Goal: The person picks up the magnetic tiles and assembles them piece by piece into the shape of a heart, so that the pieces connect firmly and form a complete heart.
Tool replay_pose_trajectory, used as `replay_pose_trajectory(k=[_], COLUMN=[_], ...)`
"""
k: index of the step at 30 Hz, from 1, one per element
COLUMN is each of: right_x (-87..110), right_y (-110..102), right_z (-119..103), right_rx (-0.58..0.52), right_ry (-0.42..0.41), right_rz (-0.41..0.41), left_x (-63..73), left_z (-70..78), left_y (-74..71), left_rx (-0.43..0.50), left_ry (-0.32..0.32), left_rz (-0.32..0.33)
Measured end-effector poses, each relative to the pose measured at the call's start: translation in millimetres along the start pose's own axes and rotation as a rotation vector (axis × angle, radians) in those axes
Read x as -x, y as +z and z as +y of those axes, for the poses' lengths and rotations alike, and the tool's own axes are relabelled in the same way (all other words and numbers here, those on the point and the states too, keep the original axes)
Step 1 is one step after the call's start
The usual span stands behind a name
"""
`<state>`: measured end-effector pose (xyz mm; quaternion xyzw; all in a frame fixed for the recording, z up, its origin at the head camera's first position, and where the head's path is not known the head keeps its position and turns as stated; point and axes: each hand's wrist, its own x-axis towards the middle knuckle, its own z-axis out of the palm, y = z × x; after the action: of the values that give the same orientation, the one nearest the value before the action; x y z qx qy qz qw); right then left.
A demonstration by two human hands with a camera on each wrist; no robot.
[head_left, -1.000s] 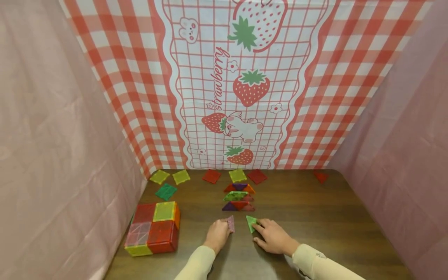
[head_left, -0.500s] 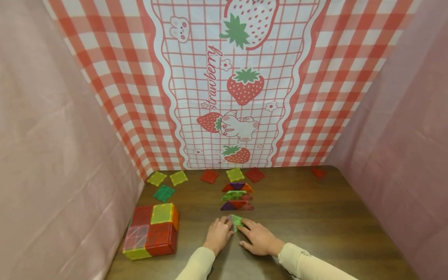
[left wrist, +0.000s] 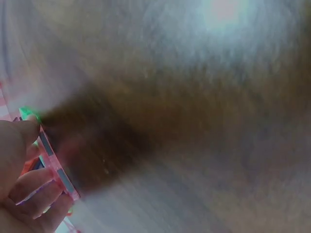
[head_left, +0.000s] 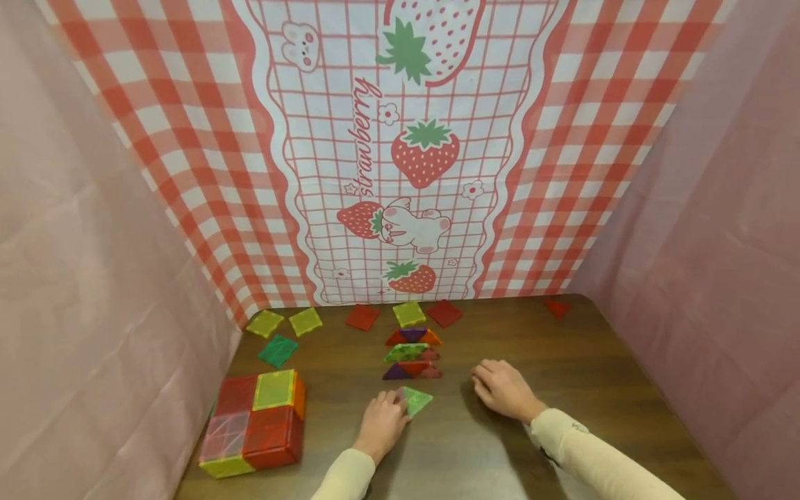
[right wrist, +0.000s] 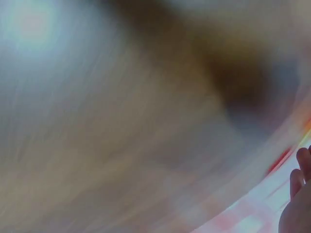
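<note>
In the head view my left hand (head_left: 382,420) grips a pink translucent magnetic tile, mostly covered by the fingers. The left wrist view shows the thumb and fingers pinching this pink tile (left wrist: 57,162) along its edge. Against it sits a green triangular magnetic tile (head_left: 417,401), pointing right. To the right, apart from both tiles, my right hand (head_left: 505,389) hovers above the table with loosely bent fingers and nothing in them. Just beyond the green tile stand three short rows of coloured triangular tiles: a front row (head_left: 412,371), a middle row (head_left: 407,353) and a back row (head_left: 413,337).
At the left stands a low block of red, pink, yellow and orange square tiles (head_left: 273,429). A teal tile (head_left: 278,351) lies behind it. Several yellow and red squares line the back edge, with a red triangle (head_left: 557,308) at the far right. Cloths enclose the table.
The right hand brought the green tile leftward against the pink one, then let go and moved away to the right. The left hand keeps its hold on the pink tile. The head view has shifted slightly.
</note>
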<state>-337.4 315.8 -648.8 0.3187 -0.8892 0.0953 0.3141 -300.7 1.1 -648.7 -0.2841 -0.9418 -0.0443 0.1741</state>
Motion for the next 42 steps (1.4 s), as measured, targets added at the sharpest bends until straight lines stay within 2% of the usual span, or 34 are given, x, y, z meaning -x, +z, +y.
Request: replay_pose_trajectory(k=[1,3,5,8,11,14,16,19,24,27,32,36,39,42], right_x=[1.7,4.3,5.2,3.2,1.1,-1.0,-3.3,-5.6,-1.4,2.4,14.1,25.1,30.3,35.1], right_y=[-3,-12,-23,-39,-49,-53,-52,-47,-33,-24,-27,-34,-35,-36], right_z=[18,51,81,119,150,171,181,190,196,197,180,165,150,123], right_rx=[0.02,0.05,0.059,0.032,-0.031,-0.079,-0.105,-0.135,-0.22,-0.207,-0.106,-0.073,-0.055,-0.025], right_ry=[0.064,0.238,0.44,0.69,0.855,0.933,0.955,0.963,1.005,1.009,0.974,0.943,0.854,0.741], right_rz=[-0.012,-0.098,-0.254,-0.48,-0.618,-0.682,-0.713,-0.718,-0.746,-0.746,-0.663,-0.642,-0.618,-0.553], left_x=[-0.9,-1.1,0.4,1.6,0.3,-1.2,-1.4,-1.4,1.5,0.9,4.7,3.7,3.1,2.1], left_z=[-1.1,-2.5,-2.9,-3.4,-3.9,-4.6,-5.1,-6.1,-7.5,-9.8,-10.9,-10.2,-9.2,-8.2], left_y=[0.9,1.8,2.9,4.3,5.1,5.3,5.7,6.8,7.8,9.1,5.2,7.2,9.6,8.0], left_rx=[-0.008,-0.025,-0.042,-0.057,-0.066,-0.066,-0.054,-0.039,-0.058,-0.07,-0.066,-0.057,-0.05,-0.055], left_ry=[0.01,0.032,0.054,0.069,0.073,0.086,0.094,0.09,0.091,0.086,0.061,0.066,0.062,0.055], left_rz=[0.006,0.032,0.06,0.077,0.076,0.093,0.113,0.132,0.11,0.105,0.109,0.091,0.092,0.104])
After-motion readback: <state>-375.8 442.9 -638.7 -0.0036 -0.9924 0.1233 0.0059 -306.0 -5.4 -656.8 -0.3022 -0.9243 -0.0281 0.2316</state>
